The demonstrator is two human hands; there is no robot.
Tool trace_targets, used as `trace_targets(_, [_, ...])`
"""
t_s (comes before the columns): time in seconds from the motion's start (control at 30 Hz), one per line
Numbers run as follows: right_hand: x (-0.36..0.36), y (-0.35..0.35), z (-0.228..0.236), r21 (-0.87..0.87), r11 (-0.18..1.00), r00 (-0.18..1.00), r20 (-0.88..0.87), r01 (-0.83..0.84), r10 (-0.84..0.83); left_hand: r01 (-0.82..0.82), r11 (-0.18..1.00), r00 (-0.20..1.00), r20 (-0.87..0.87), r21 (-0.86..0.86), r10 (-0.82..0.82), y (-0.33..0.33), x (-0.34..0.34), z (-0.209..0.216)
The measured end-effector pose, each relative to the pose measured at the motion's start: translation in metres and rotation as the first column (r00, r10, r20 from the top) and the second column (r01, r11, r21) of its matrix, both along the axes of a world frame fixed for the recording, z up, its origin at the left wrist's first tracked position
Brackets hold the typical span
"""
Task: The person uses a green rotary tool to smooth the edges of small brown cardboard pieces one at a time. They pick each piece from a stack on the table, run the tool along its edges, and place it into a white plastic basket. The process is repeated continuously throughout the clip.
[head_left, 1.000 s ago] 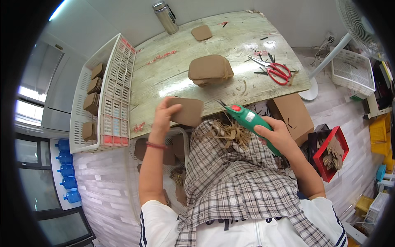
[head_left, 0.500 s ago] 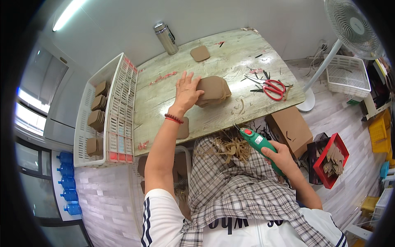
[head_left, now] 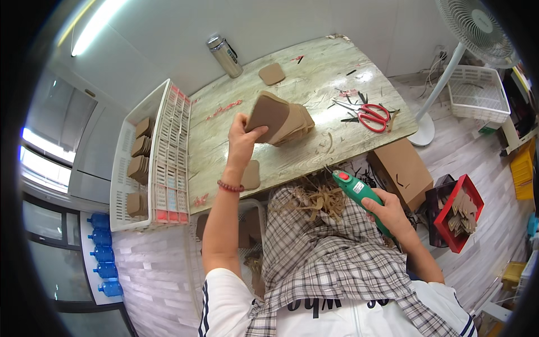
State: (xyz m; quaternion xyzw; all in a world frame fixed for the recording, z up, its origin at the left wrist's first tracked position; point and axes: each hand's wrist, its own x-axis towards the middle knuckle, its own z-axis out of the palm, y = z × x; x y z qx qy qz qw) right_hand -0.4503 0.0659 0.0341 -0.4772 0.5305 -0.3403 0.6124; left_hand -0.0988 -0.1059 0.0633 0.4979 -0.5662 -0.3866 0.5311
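My left hand (head_left: 241, 141) grips the edge of a brown rounded-square piece (head_left: 268, 116), thumb on its near face, and tilts it up. The piece leans against a stack of similar pieces (head_left: 301, 122) on the worktable, with thin brown strips hanging at the stack's near edge. In my right hand (head_left: 388, 210) is a green handheld power tool (head_left: 355, 188) with a red button. Its thin metal tip points toward the table's front edge, above brown trimmings (head_left: 323, 203) heaped on my plaid apron (head_left: 331, 253).
Red-handled scissors (head_left: 374, 117) lie right on the table among black scraps. Single brown pieces (head_left: 272, 73) and a steel flask (head_left: 224, 56) stand further back. A white crate (head_left: 178, 151) holds more pieces at left. A cardboard box (head_left: 401, 171), red tray (head_left: 474, 196) and fan (head_left: 477, 28) are right.
My left hand, flat beside the stack before, has closed on a brown piece and tilted it upright. My right hand still holds the tool in nearly the same place.
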Motion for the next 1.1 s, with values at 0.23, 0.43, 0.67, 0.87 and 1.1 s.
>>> trace_targets(0.23, [0.020,-0.006,0.021,-0.107,0.992,0.998,0.012,0.059,-0.058,0.021,0.998,0.537,-0.843,0.064,0.043,0.063,-0.065,-0.027])
trace_targets(0.43, [0.031,-0.001,0.029,-0.166,0.981,0.994,0.000,0.105,-0.106,-0.030,0.999,0.327,-0.944,0.027,0.035,0.072,-0.104,-0.037])
trace_targets(0.67, [0.038,0.000,0.034,-0.150,0.982,0.993,0.046,0.119,-0.113,-0.045,0.998,0.285,-0.957,0.048,0.059,0.074,-0.114,-0.044])
trace_targets(0.87, [0.041,-0.006,0.041,-0.171,0.976,0.991,0.023,0.134,-0.132,0.016,0.995,0.303,-0.949,0.101,0.091,0.084,-0.127,-0.044])
trace_targets(1.1, [0.039,-0.012,0.042,-0.179,0.969,0.985,0.045,0.173,-0.167,0.100,0.992,0.330,-0.943,0.078,0.041,0.092,-0.136,-0.058])
